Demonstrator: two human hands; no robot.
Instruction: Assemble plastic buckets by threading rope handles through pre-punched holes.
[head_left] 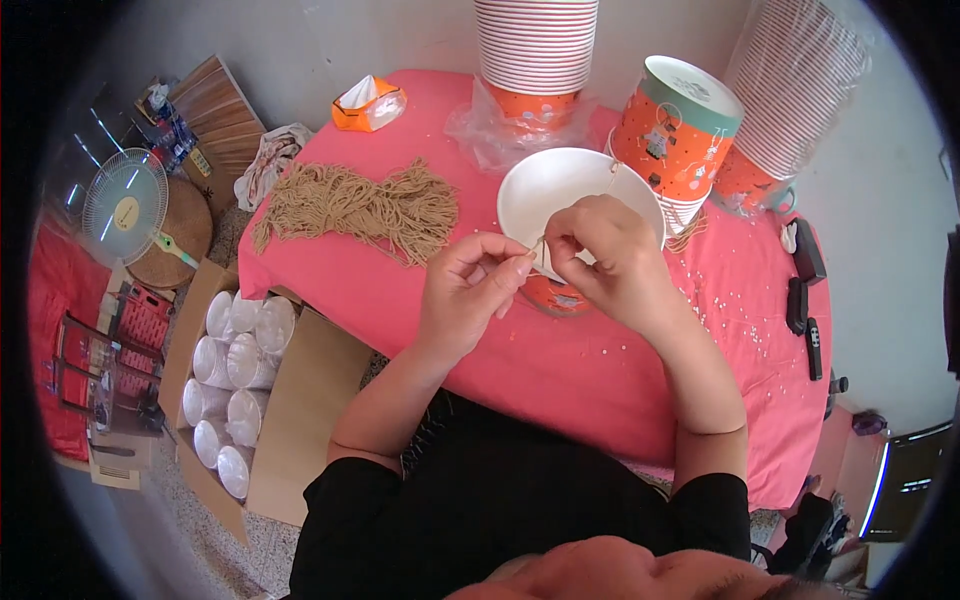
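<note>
Just over the near rim of an open paper bucket (522,185), white inside and orange outside, my two hands meet. My left hand (472,292) pinches a thin tan string (538,248) between thumb and finger. The fingers of my right hand (612,258) are closed on the same string, close to the left fingertips. Part of the bucket is hidden behind my right hand. Left of it lies a bundle of tan strings (350,210) on the pink tablecloth (560,385).
Behind the bucket stand a tall stack of paper buckets (537,50), an upside-down orange-and-green bucket (672,140) and a plastic-wrapped stack (795,90). An orange tissue pack (368,104) sits at the back. A cardboard box (310,420) of plastic-wrapped cups stands on the floor at left.
</note>
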